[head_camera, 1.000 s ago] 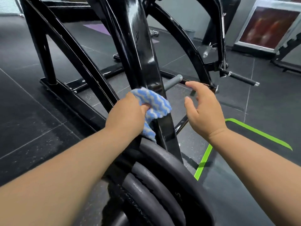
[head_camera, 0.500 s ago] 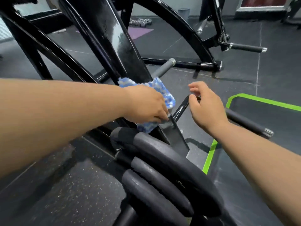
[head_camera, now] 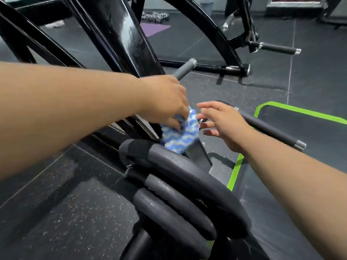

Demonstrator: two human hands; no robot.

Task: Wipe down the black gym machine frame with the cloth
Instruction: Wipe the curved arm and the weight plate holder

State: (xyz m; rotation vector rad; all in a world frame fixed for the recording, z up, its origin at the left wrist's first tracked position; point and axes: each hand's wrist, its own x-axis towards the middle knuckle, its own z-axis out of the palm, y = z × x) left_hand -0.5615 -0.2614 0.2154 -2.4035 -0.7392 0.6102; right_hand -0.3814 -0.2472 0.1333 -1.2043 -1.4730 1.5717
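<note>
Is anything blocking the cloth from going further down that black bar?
Yes. The left hand grips the cloth low on the frame, and the stacked weight plates sit right under it, hiding the bar further down.

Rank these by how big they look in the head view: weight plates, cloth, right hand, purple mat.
1. weight plates: by far the largest, and nearest the camera.
2. right hand.
3. cloth: partly covered by the left hand.
4. purple mat: looks smallest, but it is far off and partly hidden by the frame, so its true size is unsure.
</note>
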